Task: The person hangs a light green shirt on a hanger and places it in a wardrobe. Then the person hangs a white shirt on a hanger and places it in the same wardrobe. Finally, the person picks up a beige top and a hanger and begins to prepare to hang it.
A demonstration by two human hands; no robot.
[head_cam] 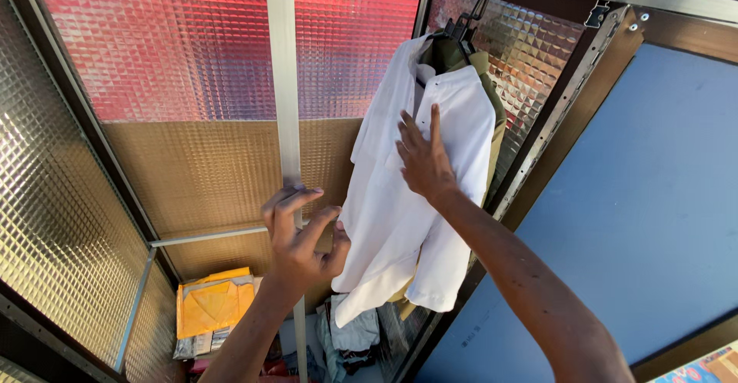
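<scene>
Item: white shirt (407, 198), already hanging on a black hanger (460, 28) from the rail at upper centre of the frame. I am seeing the right hand (423, 160) pressing flat on its chest, fingers spread; the left hand (301, 237) is pinching its lower left edge. Smoothing appears unfinished. Folded yellow cloth (211, 306) is lying lower left.

Right hand (424, 160) lies flat on the hanging white shirt (400, 221); left hand (301, 237) pinches its lower edge, olive garment (492, 114) just behind.
</scene>
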